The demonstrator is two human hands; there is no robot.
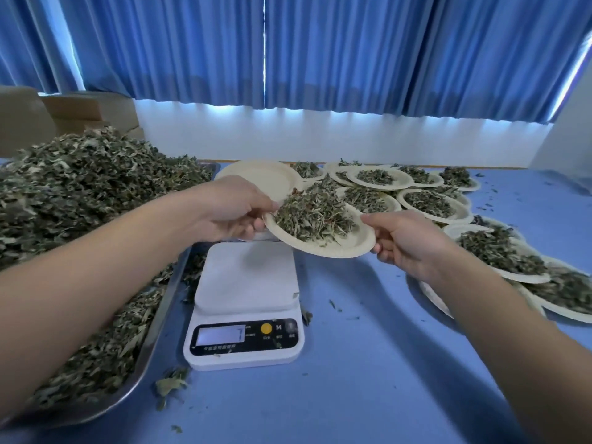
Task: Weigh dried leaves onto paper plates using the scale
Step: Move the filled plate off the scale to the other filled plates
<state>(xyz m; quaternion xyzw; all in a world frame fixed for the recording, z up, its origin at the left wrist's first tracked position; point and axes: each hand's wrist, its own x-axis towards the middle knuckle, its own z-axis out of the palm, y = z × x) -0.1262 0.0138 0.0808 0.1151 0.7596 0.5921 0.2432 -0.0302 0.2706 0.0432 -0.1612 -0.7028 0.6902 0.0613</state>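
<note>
a plate (349,245) heaped with leaves (312,216) is held in the air above the scale (245,304), clear of its pan. the left hand (230,208) pinches its left rim, the right hand (403,240) its right rim. filled plates (429,203) lie at right, a leaf tray (153,318) at left.

The scale's display (220,335) is too blurred to read surely; the steel tray (150,354) and rightmost filled plates (562,311) run off the edges.
</note>
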